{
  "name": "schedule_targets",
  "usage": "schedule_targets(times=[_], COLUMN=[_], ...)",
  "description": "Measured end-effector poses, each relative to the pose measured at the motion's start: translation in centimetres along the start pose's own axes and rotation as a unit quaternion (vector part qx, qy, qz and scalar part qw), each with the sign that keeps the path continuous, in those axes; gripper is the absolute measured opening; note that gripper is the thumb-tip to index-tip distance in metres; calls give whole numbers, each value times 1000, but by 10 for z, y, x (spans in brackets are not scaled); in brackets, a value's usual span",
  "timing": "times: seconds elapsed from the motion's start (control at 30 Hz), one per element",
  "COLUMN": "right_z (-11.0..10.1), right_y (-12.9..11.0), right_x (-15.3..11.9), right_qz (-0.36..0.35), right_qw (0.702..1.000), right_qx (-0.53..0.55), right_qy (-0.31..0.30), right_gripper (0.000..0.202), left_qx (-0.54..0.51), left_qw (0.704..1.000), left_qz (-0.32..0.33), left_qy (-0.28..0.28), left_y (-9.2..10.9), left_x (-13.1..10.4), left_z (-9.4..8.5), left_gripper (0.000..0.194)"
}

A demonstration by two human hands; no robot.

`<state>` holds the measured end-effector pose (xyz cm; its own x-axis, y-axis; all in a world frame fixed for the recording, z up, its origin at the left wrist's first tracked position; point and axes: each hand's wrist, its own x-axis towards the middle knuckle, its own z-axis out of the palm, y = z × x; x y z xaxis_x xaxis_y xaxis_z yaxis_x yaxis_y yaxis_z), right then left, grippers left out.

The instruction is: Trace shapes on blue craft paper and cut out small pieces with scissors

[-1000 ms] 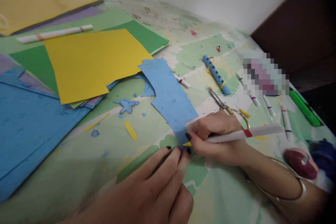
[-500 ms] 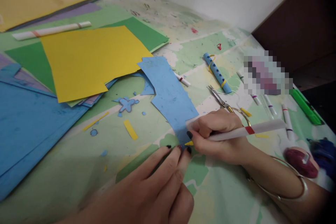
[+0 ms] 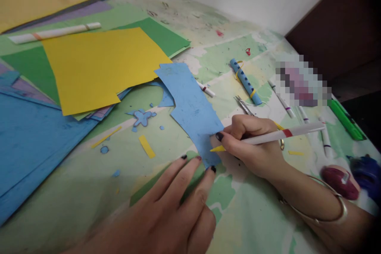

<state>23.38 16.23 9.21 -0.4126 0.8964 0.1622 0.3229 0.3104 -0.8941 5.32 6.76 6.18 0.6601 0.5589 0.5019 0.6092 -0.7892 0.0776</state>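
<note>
A cut blue sheet (image 3: 195,105) lies in the middle of the table, its upper end beside a yellow sheet (image 3: 104,67). My right hand (image 3: 253,143) grips a white marker (image 3: 264,137) with a red band, its yellow tip at the lower part of the blue sheet. My left hand (image 3: 181,202) rests palm down with its fingers somewhat spread, a fingertip at the sheet's lower end. Left of the sheet are a small blue flower-shaped cutout (image 3: 142,118) and a yellow strip (image 3: 147,147).
Scissors (image 3: 244,105), partly behind my right hand, lie below a blue paper roll (image 3: 245,81). Several markers and a green highlighter (image 3: 347,120) are at the right, above a dark red object (image 3: 341,182). Blue sheets (image 3: 38,139) cover the left.
My right hand has lifted slightly, bringing the marker tip up from the blue sheet's lower end. My left fingers have spread and shifted a little left. The view has moved slightly.
</note>
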Motion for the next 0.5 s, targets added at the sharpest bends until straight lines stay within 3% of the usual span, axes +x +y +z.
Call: schedule_targets(times=[0.27,0.5], right_z=[2,2], right_y=[5,4], right_x=[0,-1], right_qz=[-65,-51], right_qw=[997,997], right_qx=[-12,-3], right_qy=[-38,-63], right_gripper=[37,37], left_qx=[-52,-47], left_qw=[998,999], left_qz=[-32,-26], left_qy=[-1,-2], left_y=[1,-1], left_x=[2,2], left_z=[0,-1], left_gripper=[16,15])
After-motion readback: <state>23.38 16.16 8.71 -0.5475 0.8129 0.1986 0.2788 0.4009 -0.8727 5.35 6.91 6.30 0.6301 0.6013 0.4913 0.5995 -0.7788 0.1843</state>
